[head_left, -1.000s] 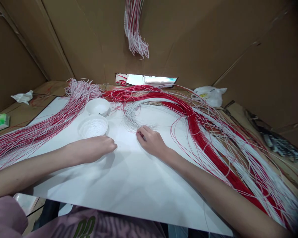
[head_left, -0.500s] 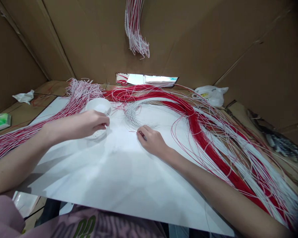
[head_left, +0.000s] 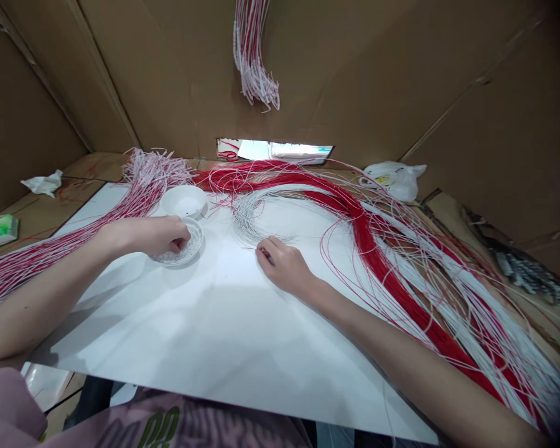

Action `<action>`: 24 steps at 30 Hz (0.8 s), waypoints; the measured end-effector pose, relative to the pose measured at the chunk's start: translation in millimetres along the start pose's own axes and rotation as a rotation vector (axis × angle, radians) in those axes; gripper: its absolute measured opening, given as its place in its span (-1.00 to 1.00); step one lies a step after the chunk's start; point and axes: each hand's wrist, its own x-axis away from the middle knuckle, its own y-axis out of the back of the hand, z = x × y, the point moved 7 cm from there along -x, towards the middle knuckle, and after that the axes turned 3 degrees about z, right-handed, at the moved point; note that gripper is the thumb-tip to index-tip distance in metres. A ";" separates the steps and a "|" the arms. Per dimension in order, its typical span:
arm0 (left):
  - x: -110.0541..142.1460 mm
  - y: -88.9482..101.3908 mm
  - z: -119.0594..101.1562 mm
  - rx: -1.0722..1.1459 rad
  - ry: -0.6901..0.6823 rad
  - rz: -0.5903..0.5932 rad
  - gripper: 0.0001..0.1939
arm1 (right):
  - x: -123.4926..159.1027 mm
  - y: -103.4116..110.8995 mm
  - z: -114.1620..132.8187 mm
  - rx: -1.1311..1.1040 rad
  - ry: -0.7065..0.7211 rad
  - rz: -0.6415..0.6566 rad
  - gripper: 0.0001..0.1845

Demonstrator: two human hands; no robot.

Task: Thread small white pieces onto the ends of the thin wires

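Observation:
My left hand (head_left: 167, 235) reaches down into a shallow dish (head_left: 196, 244) of tiny whitish bits that look like beads. Its fingers are pinched together; whatever is between them is hidden. Just behind stands a white bowl (head_left: 183, 202) with a few dark specks inside. My right hand (head_left: 280, 261) rests on the white board, fingers closed on a thin red cord (head_left: 247, 249) whose end sticks out to the left. Beyond that hand lies a curved bunch of thin white cords (head_left: 245, 218).
A thick bundle of red cords (head_left: 368, 242) sweeps down the right side beside white strands. Red-and-white cords (head_left: 102, 221) lie at left, and another bunch (head_left: 256, 68) hangs from the cardboard wall. A white plastic bag (head_left: 394, 180) and crumpled tissue (head_left: 44, 183) sit farther back.
My left hand has moved down and left from in front of the bowl into the dish, so more of the dish and bowl shows. My right hand has stayed in place.

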 end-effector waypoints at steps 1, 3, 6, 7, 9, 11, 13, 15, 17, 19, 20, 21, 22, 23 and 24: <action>0.8 1.2 0.6 0.003 -0.001 -0.010 -0.82 | -0.1 0.0 0.1 0.000 0.000 0.000 -0.87; 2.1 4.3 1.5 0.006 -0.006 -0.034 -0.81 | -0.2 0.0 0.3 0.001 -0.001 0.000 -0.87; 5.7 9.9 0.0 0.024 -0.032 -0.077 -0.79 | -0.1 -0.1 0.6 0.002 -0.003 0.000 -0.87; 8.0 12.2 -2.2 0.030 -0.045 -0.096 -0.78 | 0.0 -0.1 0.7 0.003 -0.003 -0.001 -0.87; 15.2 18.2 -11.8 0.025 -0.093 -0.160 -0.75 | 0.2 -0.1 0.8 0.005 -0.001 -0.002 -0.86; 24.9 23.5 -27.6 0.001 -0.149 -0.243 -0.74 | 0.3 -0.3 0.7 0.005 0.000 -0.001 -0.86; 33.4 23.5 -47.1 -0.027 -0.201 -0.297 -0.75 | 0.2 -0.4 0.4 0.005 -0.002 0.001 -0.86; 36.8 15.2 -66.2 -0.069 -0.245 -0.284 -0.74 | 0.1 -0.2 0.3 0.005 -0.004 0.001 -0.86; 34.5 2.5 -80.8 -0.105 -0.284 -0.249 -0.71 | 0.0 0.1 0.3 0.007 -0.004 0.000 -0.86; 28.2 -10.0 -88.5 -0.131 -0.307 -0.225 -0.67 | 0.0 0.5 0.6 0.009 -0.003 0.000 -0.86; 24.3 -15.4 -89.8 -0.142 -0.307 -0.219 -0.66 | -0.1 0.7 0.7 0.010 -0.002 0.000 -0.86; 20.5 -20.0 -90.1 -0.152 -0.305 -0.215 -0.66 | -0.1 0.8 0.9 0.011 -0.001 0.000 -0.86; 17.2 -23.6 -89.9 -0.159 -0.301 -0.215 -0.65 | -0.1 1.0 1.0 0.012 0.000 0.000 -0.86; 14.6 -26.3 -89.6 -0.163 -0.299 -0.216 -0.66 | -0.1 1.0 1.2 0.013 0.002 -0.001 -0.86; 12.8 -28.2 -89.6 -0.165 -0.301 -0.220 -0.66 | -0.1 1.0 1.3 0.014 0.002 -0.001 -0.86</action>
